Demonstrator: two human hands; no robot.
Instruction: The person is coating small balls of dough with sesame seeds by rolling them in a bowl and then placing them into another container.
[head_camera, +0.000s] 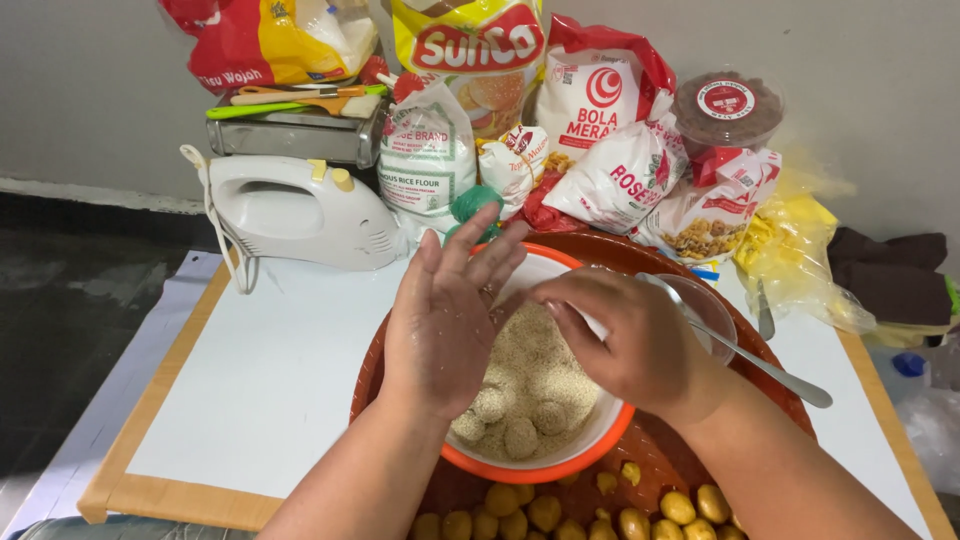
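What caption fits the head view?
Both hands roll dough over an orange-rimmed bowl of sesame seeds.

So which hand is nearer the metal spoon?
The right hand: it sits just beside the metal spoon resting in the small bowl. The left hand is farther off, across the sesame bowl.

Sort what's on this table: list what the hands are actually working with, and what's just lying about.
In use: left hand and right hand, palms together over the orange-rimmed bowl of sesame seeds; coated balls; plain yellow dough balls; woven tray.

Lying about: hand mixer, flour bags, spoon, lidded tub.
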